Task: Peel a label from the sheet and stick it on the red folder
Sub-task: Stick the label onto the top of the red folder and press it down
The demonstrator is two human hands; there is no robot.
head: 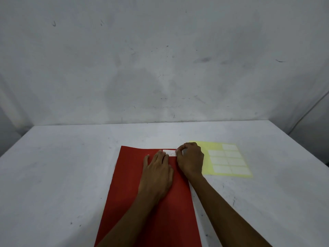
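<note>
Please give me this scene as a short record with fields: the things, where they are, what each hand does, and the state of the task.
surface: white table
folder: red folder, flat, in the middle
label: white label on the folder's far right corner
sheet: yellow label sheet, right of the folder, several labels left
left hand: flat on the folder, fingertips at the label
right hand: fingers pinched at the label's right end
task state: label on the folder, being pressed; whether fully stuck, cannot tell

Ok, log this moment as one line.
step: sticking label | left hand: pressing it on red folder | right hand: pinching label end | sheet: right
</note>
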